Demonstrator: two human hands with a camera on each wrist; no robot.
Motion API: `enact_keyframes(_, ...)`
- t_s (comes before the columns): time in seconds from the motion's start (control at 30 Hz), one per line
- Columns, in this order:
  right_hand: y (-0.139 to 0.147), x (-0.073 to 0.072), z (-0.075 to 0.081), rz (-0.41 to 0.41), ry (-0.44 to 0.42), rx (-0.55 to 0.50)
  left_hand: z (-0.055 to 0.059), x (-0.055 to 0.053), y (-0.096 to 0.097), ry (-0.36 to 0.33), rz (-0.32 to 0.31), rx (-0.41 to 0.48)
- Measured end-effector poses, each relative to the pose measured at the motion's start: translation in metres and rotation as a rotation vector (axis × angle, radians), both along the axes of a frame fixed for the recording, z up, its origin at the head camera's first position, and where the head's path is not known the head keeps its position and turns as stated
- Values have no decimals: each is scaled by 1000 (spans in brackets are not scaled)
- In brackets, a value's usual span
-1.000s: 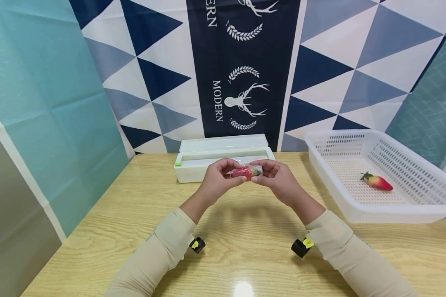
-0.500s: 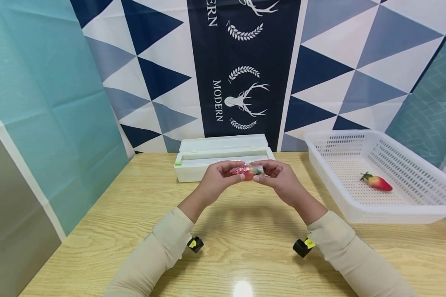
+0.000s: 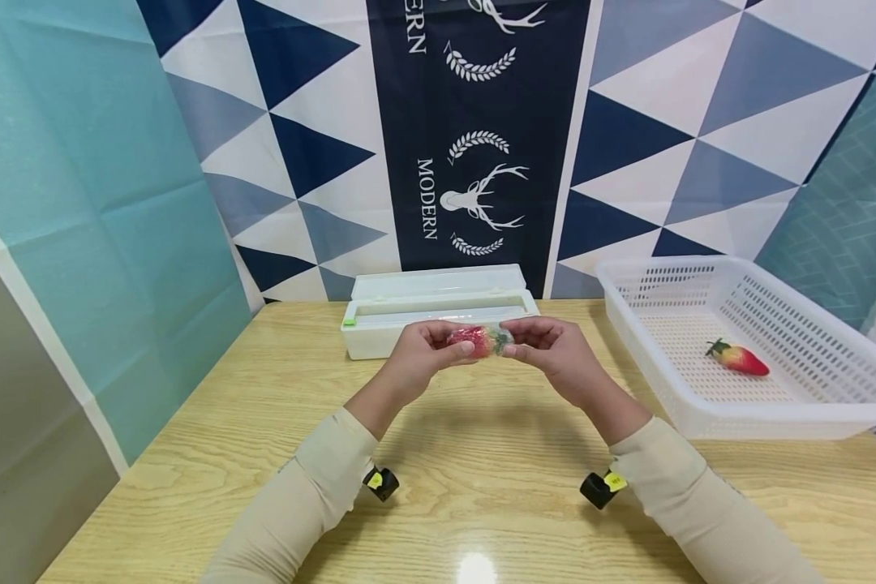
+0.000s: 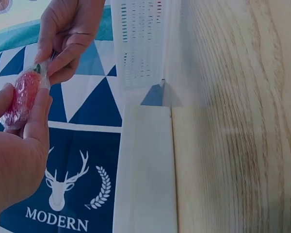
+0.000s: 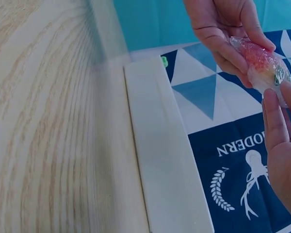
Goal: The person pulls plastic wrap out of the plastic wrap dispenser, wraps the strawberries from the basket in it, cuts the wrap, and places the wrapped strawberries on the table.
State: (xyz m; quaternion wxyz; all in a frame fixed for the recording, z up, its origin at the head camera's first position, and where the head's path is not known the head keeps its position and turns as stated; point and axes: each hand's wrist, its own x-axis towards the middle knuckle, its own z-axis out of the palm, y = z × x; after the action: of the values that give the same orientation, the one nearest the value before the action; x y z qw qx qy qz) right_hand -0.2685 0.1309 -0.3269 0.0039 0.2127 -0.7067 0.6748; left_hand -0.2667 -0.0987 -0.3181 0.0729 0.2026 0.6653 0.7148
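Observation:
A red strawberry in clear plastic film is held up between both hands, above the table and in front of a white box. My left hand grips its red body, thumb on the near side and fingers behind. With thumb and fingertips, my right hand pinches the film at the green leafy end. The left wrist view shows the wrapped strawberry lying along the left fingers. In the right wrist view the shiny, crinkled film covers the leaves, and the right fingertips are right at that end.
Behind the hands stands the long white box, its lid raised, with a green tab at its left. To the right, a white perforated basket holds an unwrapped strawberry. A patterned cloth hangs at the table's back edge.
The wrapped strawberry has shifted slightly between the hands and shows more of its leafy end. The right hand has moved a little to the right; the left hand keeps its grip.

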Motion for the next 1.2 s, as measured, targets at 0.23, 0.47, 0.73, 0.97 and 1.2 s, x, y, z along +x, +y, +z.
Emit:
enact_keyframes(0.23,2,2,-2,76,13,35,-1,-3,-1,-130,-45,75)
enact_keyframes(0.47,0,3,0,37,18,103,-4,-3,-3,-104,-107,28)
enact_keyframes(0.73,-3,7,2,-20,22,99,-9,2,1,476,114,-351)
enact_keyframes(0.97,-7,10,0,-2,31,38,-11,3,5,887,233,-404)
enact_keyframes(1.2,-7,9,-5,12,33,2,-12,3,5,927,256,-415)
